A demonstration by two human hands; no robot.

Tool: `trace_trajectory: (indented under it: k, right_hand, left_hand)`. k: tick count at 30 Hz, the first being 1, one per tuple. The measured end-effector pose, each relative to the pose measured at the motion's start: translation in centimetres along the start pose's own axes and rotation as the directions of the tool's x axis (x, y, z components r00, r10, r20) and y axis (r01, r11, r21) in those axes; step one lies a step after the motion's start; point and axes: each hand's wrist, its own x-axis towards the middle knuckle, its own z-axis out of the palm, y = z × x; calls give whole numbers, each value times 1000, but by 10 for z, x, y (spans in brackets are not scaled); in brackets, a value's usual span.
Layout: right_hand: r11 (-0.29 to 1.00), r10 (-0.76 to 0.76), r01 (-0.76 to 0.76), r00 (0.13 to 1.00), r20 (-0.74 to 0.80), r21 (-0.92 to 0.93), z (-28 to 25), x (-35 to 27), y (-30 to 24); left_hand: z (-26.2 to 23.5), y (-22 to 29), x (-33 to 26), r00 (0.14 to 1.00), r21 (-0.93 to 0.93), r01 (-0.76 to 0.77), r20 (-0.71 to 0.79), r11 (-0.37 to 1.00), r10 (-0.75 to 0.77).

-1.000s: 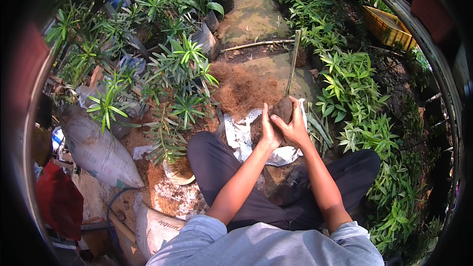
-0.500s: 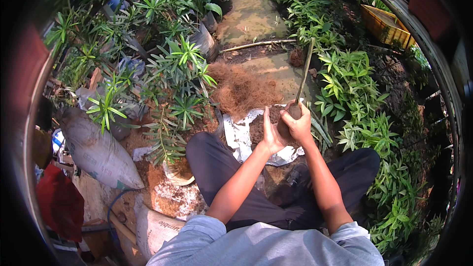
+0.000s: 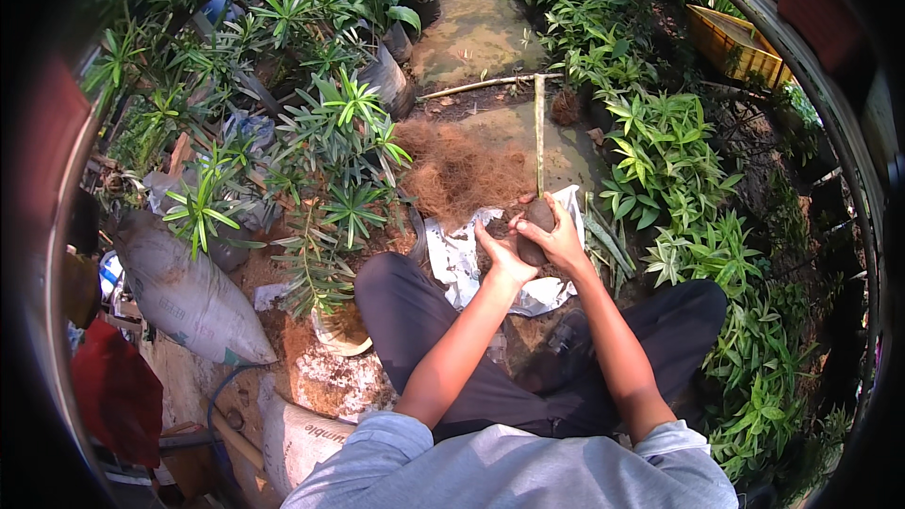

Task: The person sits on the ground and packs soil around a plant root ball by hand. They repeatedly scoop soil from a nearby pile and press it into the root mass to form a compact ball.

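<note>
A dark, smooth ball of wet soil (image 3: 538, 224) sits between my two hands over a white sheet. From its top a bare, pale stem (image 3: 540, 137) stands almost upright. My right hand (image 3: 561, 243) wraps round the ball's right side, fingers closed on it. Palm up, my left hand (image 3: 504, 262) cups the ball from the lower left, its thumb held apart; the fingers under the ball are partly hidden. Loose brown soil lies on the crumpled white sheet (image 3: 451, 259), largely covered by my hands.
Reddish-brown fibre (image 3: 462, 170) lies heaped just beyond the sheet. Leafy plants (image 3: 674, 151) line the right side, and potted plants (image 3: 353, 123) stand at the left. Full sacks (image 3: 193, 287) rest at the left. Cut green stalks (image 3: 608, 240) lie right of the sheet. A yellow crate (image 3: 740, 45) stands far right.
The stem has swung from leaning right to nearly upright. The soil ball has turned and shifted slightly left with my right hand. My left thumb has spread away to the left.
</note>
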Motion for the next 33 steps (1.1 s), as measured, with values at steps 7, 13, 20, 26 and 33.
trace_trajectory:
  k: [7, 13, 20, 26, 33]
  right_hand:
    - [905, -168, 50, 954, -247, -422, 24, -12, -2]
    - [841, -307, 240, 950, -64, -485, 35, -10, 3]
    - [957, 27, -4, 997, -77, 291, 5, 4, -17]
    - [955, -231, 182, 951, -205, -233, 8, -8, 9]
    - [561, -495, 514, 837, 235, -649, 39, -18, -26]
  left_hand:
    - [12, 6, -11, 968, 19, 51, -247, 999, -44]
    - [15, 13, -5, 938, 75, -216, -261, 974, 228]
    - [4, 17, 2, 970, -13, -204, 134, 979, 204]
    - [12, -4, -4, 999, 172, -32, -20, 985, 36]
    - [-62, 15, 40, 819, 78, -125, 571, 989, 59]
